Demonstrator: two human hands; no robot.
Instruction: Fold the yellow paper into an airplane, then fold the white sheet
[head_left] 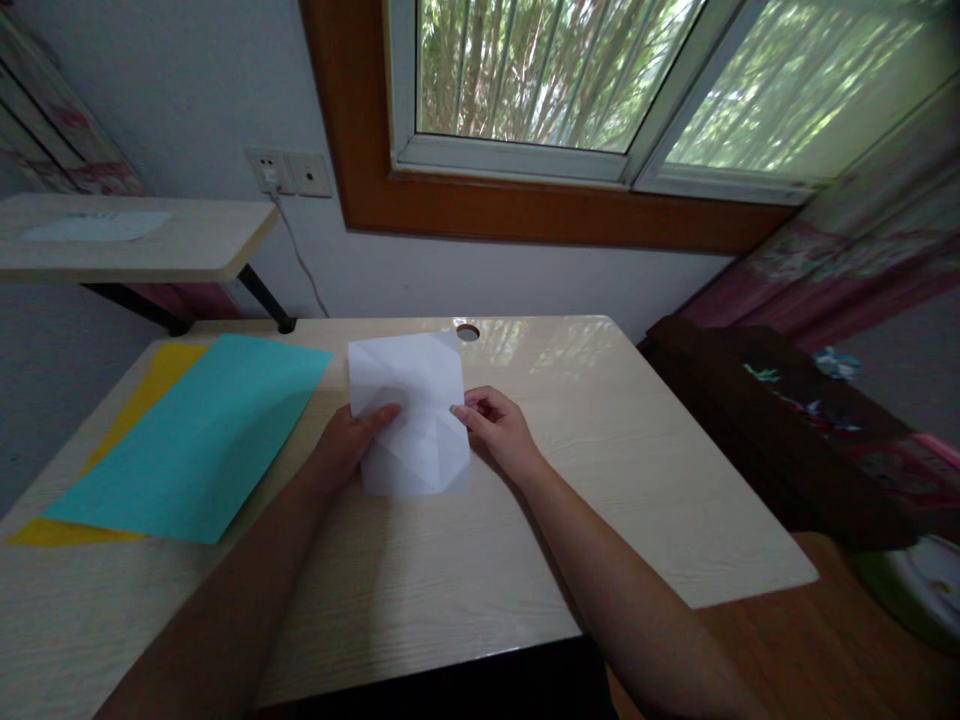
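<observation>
On the pale wooden surface (600, 480), a teal sheet (195, 440) lies over a yellow one (161, 372) at my left. Mid-surface, the creased white paper (412, 420) is pinched at its edges by my left hand (346, 440) and right hand (501, 428).

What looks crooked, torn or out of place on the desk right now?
Nothing stands out. The white paper is creased, not torn, held by the left hand and right hand. The teal sheet lies askew over the yellow sheet, both flat.
</observation>
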